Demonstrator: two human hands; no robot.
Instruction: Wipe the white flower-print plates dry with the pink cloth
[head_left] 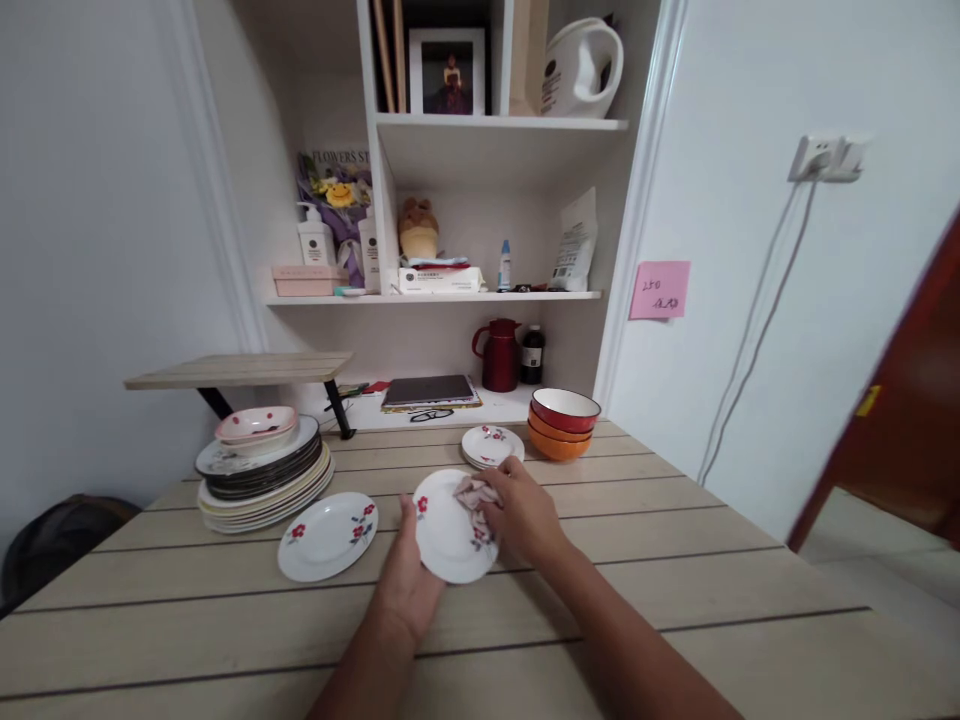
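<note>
A white plate with red flowers is tilted up above the table, its left rim gripped by my left hand. The thumb lies along the rim; the other fingers are hidden beneath the plate. My right hand is closed on a crumpled pinkish cloth, which touches the plate's upper right part. Left of my hands, a second flowered plate lies flat on the table. Just beyond the held plate sits a small stack of flowered plates.
At the left, a tall stack of plates carries pink bowls near a raised wooden stand. Red and orange bowls are stacked at the back right. Behind stand a laptop, glasses and a red jug.
</note>
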